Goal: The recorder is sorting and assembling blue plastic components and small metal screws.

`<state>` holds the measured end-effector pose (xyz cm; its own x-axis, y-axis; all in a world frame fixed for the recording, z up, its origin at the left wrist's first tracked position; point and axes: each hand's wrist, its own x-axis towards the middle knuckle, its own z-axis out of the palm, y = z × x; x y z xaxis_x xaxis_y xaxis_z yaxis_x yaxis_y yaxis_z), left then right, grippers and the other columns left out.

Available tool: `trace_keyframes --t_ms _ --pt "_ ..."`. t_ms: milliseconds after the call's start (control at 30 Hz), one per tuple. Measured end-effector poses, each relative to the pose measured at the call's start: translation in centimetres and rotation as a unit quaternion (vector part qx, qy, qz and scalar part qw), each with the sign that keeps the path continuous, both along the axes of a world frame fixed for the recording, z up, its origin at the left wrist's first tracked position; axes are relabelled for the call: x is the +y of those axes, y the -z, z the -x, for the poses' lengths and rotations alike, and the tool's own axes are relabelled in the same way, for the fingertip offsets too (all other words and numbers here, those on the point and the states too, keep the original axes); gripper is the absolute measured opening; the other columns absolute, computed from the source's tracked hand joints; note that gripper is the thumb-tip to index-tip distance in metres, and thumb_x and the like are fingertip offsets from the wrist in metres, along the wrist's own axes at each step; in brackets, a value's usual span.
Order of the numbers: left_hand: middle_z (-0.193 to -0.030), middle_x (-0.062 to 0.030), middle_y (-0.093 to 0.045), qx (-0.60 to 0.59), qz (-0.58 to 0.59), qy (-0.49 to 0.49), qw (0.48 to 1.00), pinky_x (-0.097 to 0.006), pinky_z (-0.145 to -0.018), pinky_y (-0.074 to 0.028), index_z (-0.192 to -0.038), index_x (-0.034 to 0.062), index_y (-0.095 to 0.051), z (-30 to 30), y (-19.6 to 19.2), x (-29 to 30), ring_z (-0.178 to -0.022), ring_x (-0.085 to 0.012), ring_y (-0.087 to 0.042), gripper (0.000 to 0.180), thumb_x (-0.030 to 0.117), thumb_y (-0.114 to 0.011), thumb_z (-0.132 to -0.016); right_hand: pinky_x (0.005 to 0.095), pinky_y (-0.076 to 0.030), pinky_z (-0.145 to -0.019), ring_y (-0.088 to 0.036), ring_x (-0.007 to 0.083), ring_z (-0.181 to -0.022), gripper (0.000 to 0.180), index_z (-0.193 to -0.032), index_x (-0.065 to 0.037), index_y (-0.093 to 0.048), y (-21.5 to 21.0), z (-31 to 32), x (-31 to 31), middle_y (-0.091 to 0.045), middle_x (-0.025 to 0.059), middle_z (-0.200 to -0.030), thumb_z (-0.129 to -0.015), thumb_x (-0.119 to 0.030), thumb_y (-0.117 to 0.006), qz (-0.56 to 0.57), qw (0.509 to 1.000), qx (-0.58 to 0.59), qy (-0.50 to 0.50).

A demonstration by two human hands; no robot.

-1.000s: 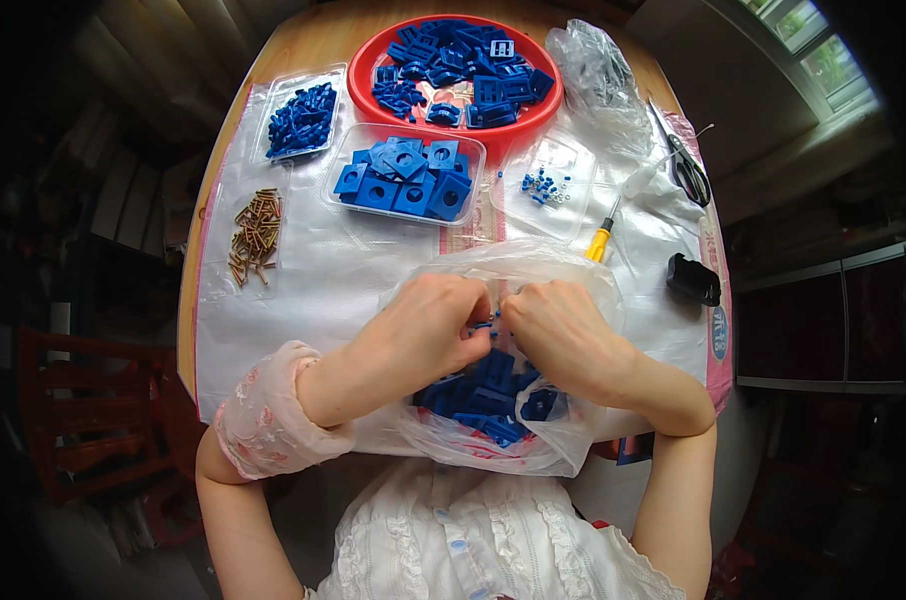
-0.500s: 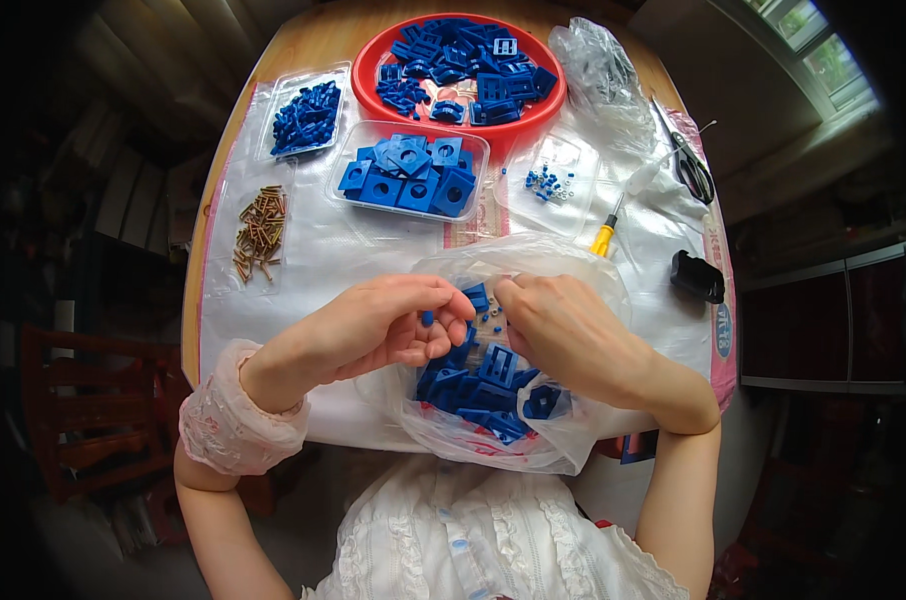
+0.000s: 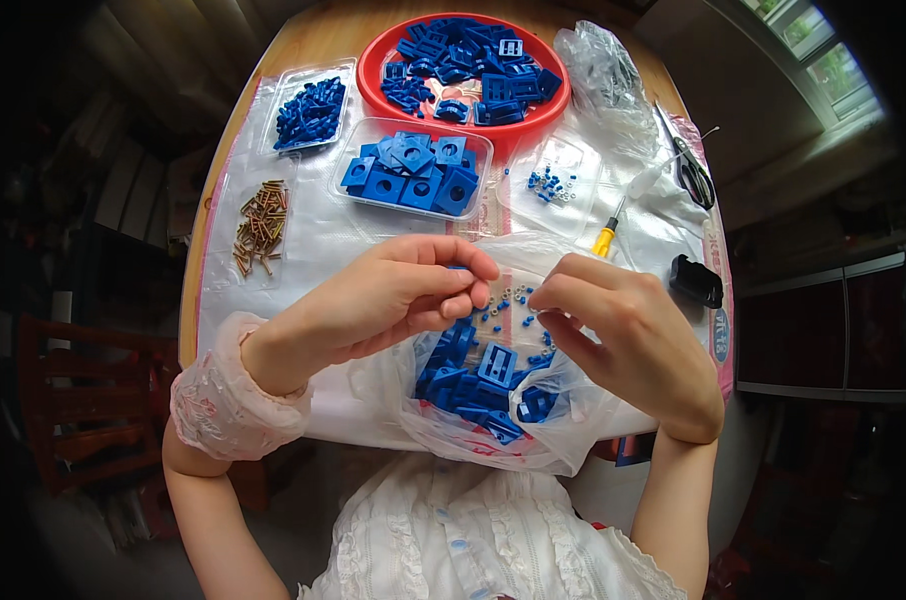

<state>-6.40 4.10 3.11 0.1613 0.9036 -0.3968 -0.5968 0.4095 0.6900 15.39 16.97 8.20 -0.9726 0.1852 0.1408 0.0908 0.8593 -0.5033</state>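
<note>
Fingers of left hand (image 3: pixel 393 300) curled in, tips pinched on a small blue bit barely showing at the fingertips; can't tell its shape. Fingers of right hand (image 3: pixel 623 335) bent, thumb and forefinger nipping the thin film of the clear plastic bag (image 3: pixel 573 440) at its mouth. Bag soft, crinkly, see-through, slumped at near table edge, just over the lap. Inside: blue plastic parts (image 3: pixel 488 380), square-ish, hard, holed, piled loose, w/ tiny pale rings scattered on top.

Left sleeve cuff (image 3: pixel 218 400) pink, gathered lace, off the near left edge of table. White frilly garment (image 3: pixel 473 540) nearest of all, below bag.

Mid table, clear sheet (image 3: pixel 303 240) glossy, wrinkled, spread over round wooden table (image 3: pixel 208 250). Brass-coloured screws (image 3: pixel 258 225) in a loose heap at left, well apart from hands. Yellow-handled screwdriver (image 3: pixel 613 225) slanting just beyond right hand. Small black block (image 3: pixel 695 280) at right, near table rim.

Farther: clear rectangular tray (image 3: pixel 413 170) w/ chunky blue squares, centre. Clear tray of smaller blue pieces (image 3: pixel 311 110) far left. Small clear tray w/ few blue beads (image 3: pixel 553 180) to right. Scissors (image 3: pixel 688 165) far right by edge. Crumpled clear bag (image 3: pixel 603 65) beside red round bowl (image 3: pixel 373 85), heaped w/ blue parts, at far rim.

Open strip of sheet between screws and left wrist; little free room at right edge.
</note>
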Motion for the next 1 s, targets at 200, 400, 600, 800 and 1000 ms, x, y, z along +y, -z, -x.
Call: trace_keyframes --t_ms 200,400,600,800,1000 --pt "-0.093 -0.0057 -0.066 0.068 -0.082 0.036 0.994 -0.016 -0.057 -0.038 -0.123 -0.0009 -0.058 2.2 -1.2 -0.3 -0.065 -0.0007 -0.047 0.019 0.011 -0.05 -0.111 0.0443 -0.056 -0.07 -0.071 0.0368 -0.078 0.003 -0.081 0.001 -0.066 3.0 -0.5 0.5 -0.07 0.0192 -0.082 -0.084 0.0 -0.065 -0.116 0.958 -0.254 -0.072" --pt "-0.095 -0.0022 -0.069 0.115 -0.051 0.088 0.988 -0.018 -0.059 -0.036 -0.115 0.0045 -0.065 0.8 0.5 -2.4 -0.069 -0.0008 -0.047 0.018 0.018 -0.056 -0.11 0.0435 -0.056 -0.067 -0.073 0.035 -0.078 0.004 -0.084 -0.001 -0.07 2.1 -0.8 1.4 -0.071 0.0173 -0.078 -0.082 -0.003 -0.067 -0.226 0.935 -0.272 -0.036" --pt "-0.103 -0.0027 -0.069 0.086 -0.064 0.15 0.983 -0.018 -0.064 -0.039 -0.12 0.0032 -0.065 -1.3 1.0 -3.0 -0.078 -0.0023 -0.053 0.02 0.017 -0.056 -0.109 0.0438 -0.055 -0.067 -0.072 0.0361 -0.079 0.007 -0.087 0.002 -0.068 2.1 0.1 1.1 -0.069 0.0181 -0.078 -0.083 -0.003 -0.066 -0.201 0.93 -0.301 -0.067" --pt "-0.102 -0.0026 -0.067 0.048 -0.06 0.14 0.987 -0.019 -0.064 -0.043 -0.121 0.0026 -0.065 -2.5 3.4 -1.7 -0.082 -0.0046 -0.057 0.02 0.011 -0.051 -0.109 0.0442 -0.055 -0.069 -0.072 0.0376 -0.084 0.02 -0.101 0.004 -0.06 3.4 -1.2 1.9 -0.07 0.0198 -0.087 -0.082 -0.001 -0.066 -0.194 0.935 -0.293 -0.044" --pt "-0.1 -0.0039 -0.068 0.112 -0.049 0.129 0.984 -0.019 -0.065 -0.043 -0.129 0.0027 -0.063 -3.0 4.3 -1.5 -0.082 -0.0039 -0.057 0.025 0.009 -0.05 -0.109 0.0423 -0.058 -0.069 -0.075 0.0366 -0.084 0.034 -0.106 0.007 -0.059 4.6 -2.2 1.7 -0.072 0.0209 -0.086 -0.074 0.004 -0.072 -0.199 0.936 -0.289 -0.033"
